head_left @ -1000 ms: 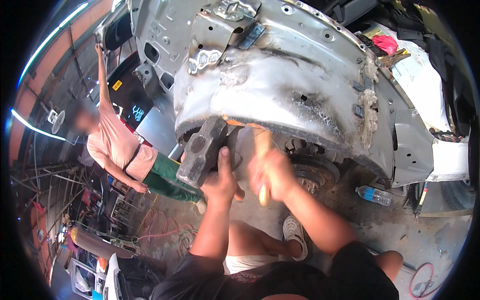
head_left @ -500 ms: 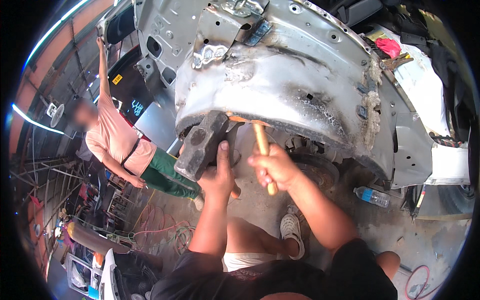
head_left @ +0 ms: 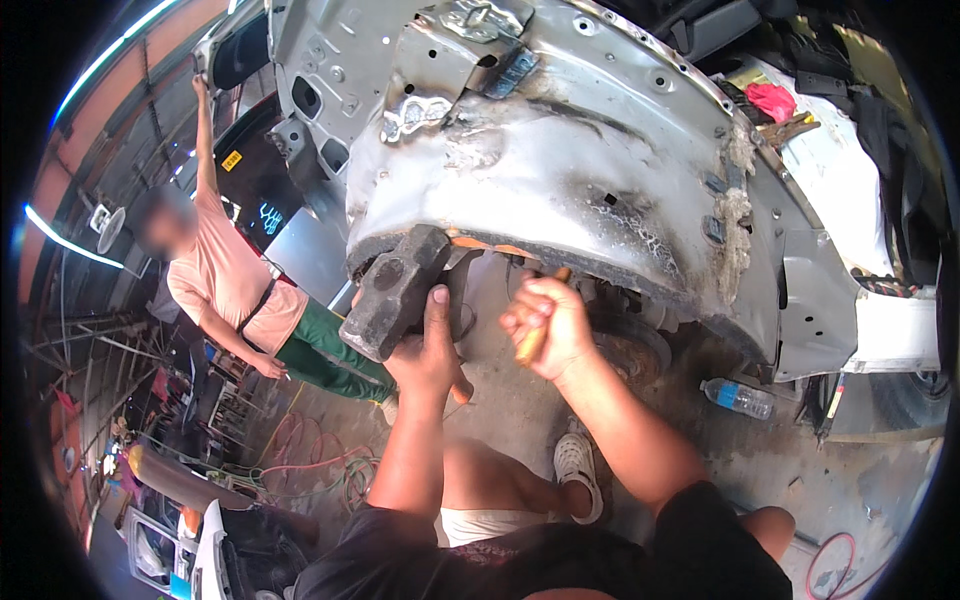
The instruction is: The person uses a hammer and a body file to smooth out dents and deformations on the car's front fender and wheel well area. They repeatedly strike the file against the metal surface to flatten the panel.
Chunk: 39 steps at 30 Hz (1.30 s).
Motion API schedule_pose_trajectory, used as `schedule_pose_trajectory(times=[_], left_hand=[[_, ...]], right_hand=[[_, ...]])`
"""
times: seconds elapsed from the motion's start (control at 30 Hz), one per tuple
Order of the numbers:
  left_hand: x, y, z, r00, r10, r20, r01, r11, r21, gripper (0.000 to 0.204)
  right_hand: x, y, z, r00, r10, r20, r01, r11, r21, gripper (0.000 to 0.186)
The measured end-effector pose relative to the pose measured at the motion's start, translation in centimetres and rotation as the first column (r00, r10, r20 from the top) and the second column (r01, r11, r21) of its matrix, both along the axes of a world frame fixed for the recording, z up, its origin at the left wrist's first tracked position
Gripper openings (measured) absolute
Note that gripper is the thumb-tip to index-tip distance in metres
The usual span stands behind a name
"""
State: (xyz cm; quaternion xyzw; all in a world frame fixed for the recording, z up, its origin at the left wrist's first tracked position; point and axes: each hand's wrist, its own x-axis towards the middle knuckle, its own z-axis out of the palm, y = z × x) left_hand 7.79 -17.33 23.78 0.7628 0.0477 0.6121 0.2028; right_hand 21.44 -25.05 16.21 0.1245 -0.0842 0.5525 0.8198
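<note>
My left hand (head_left: 428,350) is closed around a heavy dark sledgehammer (head_left: 395,290). Its block head, with a hole in its face, rests against or very near the left part of the wheel arch's lower rim; I cannot tell whether they touch. A stub of its wooden handle shows below the palm. In a fist, my right hand (head_left: 553,325) grips a yellow wooden tool handle (head_left: 531,346), tilted under the rim. No tool head shows. Above both hands curves the bare silver wheel arch panel (head_left: 520,200), with scorched patches and an orange-brown strip along its edge.
A person (head_left: 245,300) in a pink shirt stands at left, one arm raised to the car body. A plastic water bottle (head_left: 738,397) lies on the floor at right. Tangled hoses (head_left: 320,450) and a gas cylinder (head_left: 180,478) are at lower left. A rusty wheel hub (head_left: 635,350) sits under the arch.
My right hand has swung the wooden handle from nearly upright to a slant, its top leaning away to the right. The sledgehammer has shifted slightly left with the whole view.
</note>
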Motion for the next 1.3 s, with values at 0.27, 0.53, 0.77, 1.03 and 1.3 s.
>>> schedule_pose_trajectory(times=[0.27, 0.53, 0.77, 1.03, 1.3], left_hand=[[0.2, -0.2, 0.3, 1.0, -0.015, -0.003, 0.015, 1.0, 0.006, 0.053], [0.4, -0.2, -0.2, 1.0, -0.012, -0.005, 0.012, 1.0, 0.012, 0.053], [0.3, -0.6, -0.3, 0.997, -0.074, -0.005, 0.074, 0.996, -0.043, 0.056], [0.3, -1.6, 0.2, 0.994, 0.087, -0.071, -0.064, 0.959, 0.275, 0.053], [0.6, -1.9, 0.1, 0.999, 0.012, -0.052, -0.003, 0.983, 0.185, 0.06]], right_hand=[[-0.4, 0.4, -1.1, 0.904, -0.189, 0.383, 0.269, 0.948, -0.168, 0.01], [-0.5, -1.8, -1.1, 0.747, -0.189, 0.638, 0.252, 0.968, -0.008, 0.018], [-3.5, -3.5, -0.2, 0.757, -0.017, 0.654, -0.048, 0.996, 0.082, 0.011], [-3.4, -3.9, 0.5, 0.716, -0.061, 0.696, 0.172, 0.981, -0.09, 0.006], [-3.0, -5.2, 1.5, 0.679, -0.019, 0.734, 0.15, 0.982, -0.113, 0.001]])
